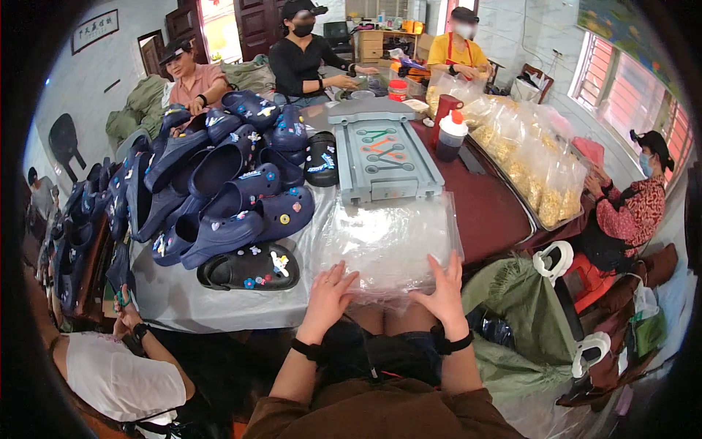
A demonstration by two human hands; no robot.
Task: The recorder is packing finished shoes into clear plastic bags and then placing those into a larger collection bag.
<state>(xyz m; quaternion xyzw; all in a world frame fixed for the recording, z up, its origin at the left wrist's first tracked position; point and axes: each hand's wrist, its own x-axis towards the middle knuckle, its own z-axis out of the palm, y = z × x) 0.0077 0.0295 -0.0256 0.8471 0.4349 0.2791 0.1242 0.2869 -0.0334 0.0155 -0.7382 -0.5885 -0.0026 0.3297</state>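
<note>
Head view shows your left hand [327, 298] lying flat with fingers spread on the near left edge of a stack of clear plastic bags [387, 245], while your right hand [444, 291] rests open on the near right edge of the same stack; neither hand is clenched, and both press on the top sheet rather than grip it. That stack sits on the table [219, 304] right in front of you, hanging slightly over its near rim above your lap. Just beyond the bags stands a grey plastic tray [385, 155] with wrench-shaped recesses. To your left of the stack lies a black clog [248, 268] with small charms, and behind it a heap of dark blue clogs [227, 172] spreads toward the far left. A dark red cup [444, 113] and a squeeze bottle [451, 137] with a red cap stand near the tray's far right corner. Along the right side, bags of yellow snacks [526, 157] are lined up. At your lower left, another person's hand [126, 313] holds something small beside the table's corner. Other people sit at the far end and at the right side.
</note>
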